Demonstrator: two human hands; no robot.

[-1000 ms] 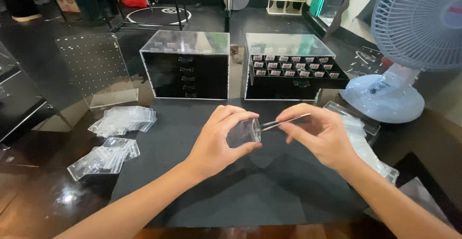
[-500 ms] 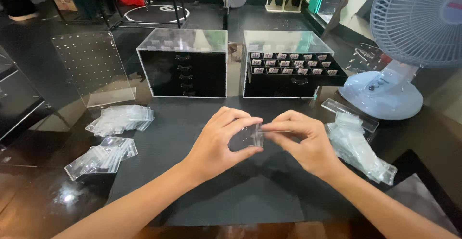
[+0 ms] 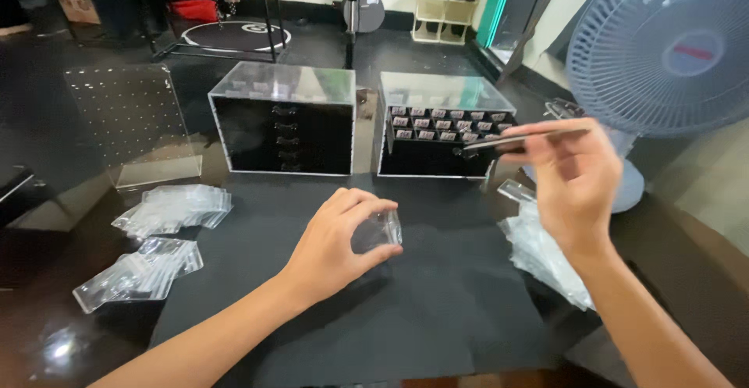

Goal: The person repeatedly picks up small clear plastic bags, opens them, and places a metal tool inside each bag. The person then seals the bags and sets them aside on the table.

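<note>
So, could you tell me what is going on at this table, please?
A person sits at a black mat. The left hand pinches a small clear plastic bag above it, while the right hand holds thin tweezers, raised near the open drawer box. Stacks of clear bags lie on the left.

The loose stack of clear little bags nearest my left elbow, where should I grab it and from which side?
Pinch the clear bags at the near-left corner that juts over the table, coming from the left. They lie flat and fanned, so an overhanging edge is probably easiest.
</note>
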